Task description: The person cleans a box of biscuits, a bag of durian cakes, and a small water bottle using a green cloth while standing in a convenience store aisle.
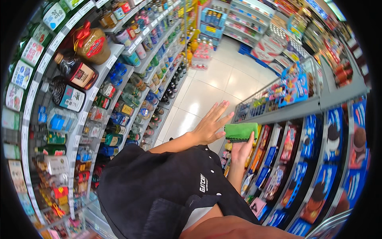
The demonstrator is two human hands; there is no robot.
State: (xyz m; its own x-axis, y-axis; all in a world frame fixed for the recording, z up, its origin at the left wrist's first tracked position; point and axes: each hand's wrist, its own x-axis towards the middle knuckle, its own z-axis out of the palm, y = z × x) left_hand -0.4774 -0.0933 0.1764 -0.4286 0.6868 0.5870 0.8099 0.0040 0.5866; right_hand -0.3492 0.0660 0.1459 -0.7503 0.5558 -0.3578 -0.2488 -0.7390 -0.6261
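Note:
In the head view, my right hand (241, 151) holds a folded green cloth (241, 131), with the thumb along its right side. A darker scalloped edge shows along the cloth's lower side. My left hand (210, 124) is held out just left of the cloth, its fingers spread and nothing in it. Its thumb tip comes close to the cloth's left edge; whether they touch I cannot tell. Both hands are above the aisle floor, in front of my dark shirt (167, 182).
Shelves of bottles (143, 113) run along the left, with a brown ceramic jar (92, 46) on one. Packaged snacks (289, 140) fill a rack close on the right, beside a wire basket (253, 107). Shrink-wrapped bottles (202, 55) stand on the tiled floor (206, 86) farther ahead.

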